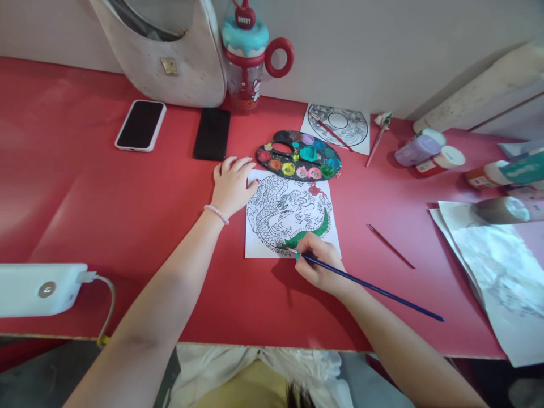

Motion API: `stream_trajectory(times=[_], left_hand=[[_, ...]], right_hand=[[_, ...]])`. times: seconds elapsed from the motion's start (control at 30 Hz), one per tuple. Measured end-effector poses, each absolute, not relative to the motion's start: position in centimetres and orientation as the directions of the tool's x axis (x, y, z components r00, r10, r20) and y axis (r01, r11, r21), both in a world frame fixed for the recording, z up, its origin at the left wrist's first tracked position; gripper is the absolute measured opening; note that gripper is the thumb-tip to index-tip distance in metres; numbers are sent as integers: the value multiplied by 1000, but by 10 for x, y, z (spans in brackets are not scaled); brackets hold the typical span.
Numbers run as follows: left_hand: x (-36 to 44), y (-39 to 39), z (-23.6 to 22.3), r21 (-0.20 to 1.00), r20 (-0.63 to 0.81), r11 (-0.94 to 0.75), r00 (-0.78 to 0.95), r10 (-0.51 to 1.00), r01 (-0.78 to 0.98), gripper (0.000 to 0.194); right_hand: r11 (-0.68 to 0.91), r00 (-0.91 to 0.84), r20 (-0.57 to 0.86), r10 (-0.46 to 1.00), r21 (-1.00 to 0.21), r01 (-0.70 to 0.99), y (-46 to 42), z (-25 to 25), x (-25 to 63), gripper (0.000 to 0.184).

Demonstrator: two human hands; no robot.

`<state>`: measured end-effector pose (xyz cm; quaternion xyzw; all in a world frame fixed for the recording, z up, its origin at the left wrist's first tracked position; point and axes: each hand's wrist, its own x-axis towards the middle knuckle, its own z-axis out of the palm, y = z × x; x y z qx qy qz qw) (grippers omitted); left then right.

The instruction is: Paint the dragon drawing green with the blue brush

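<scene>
On the red-covered counter [170, 198], a square white paper sheet printed with a black dragon outline [267, 218] lies flat, directly in front of the person and below a black kidney-shaped paint palette [308, 164]. The left hand [233, 182] lies flat with fingers spread at the sheet's upper left corner, gripping nothing. The right hand [321, 263] is closed around a long dark-blue paintbrush [374, 287], pinched near the bristles, with the tip at the lower end of a curved green painted area [304, 237]; whether the bristles touch the paper cannot be confirmed. Smearing is the principal risk: the right hand sits just beside the green area, and if that paint is wet, a sideways shift would drag it across the outline. Loss of left-hand pressure could let the sheet slide under the stroke, carrying green over the printed lines. The palette sits against the sheet's top edge, near the left thumb; a bump there could transfer paint to the paper.
</scene>
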<state>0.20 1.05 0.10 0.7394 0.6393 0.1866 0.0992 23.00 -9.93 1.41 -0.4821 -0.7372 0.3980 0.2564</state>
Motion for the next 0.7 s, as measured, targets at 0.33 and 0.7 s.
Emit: stream_trajectory(times=[0.33,0.7], left_hand=[[2,11,0,377,153,-167,117,981,911,37],[2,11,-1,399,160,-169,113,981,901,37]], right_hand=[[259,-430,31,902,-837,481,-99,14,230,15],[258,-431,31,902,-839,480,-99,14,230,14]])
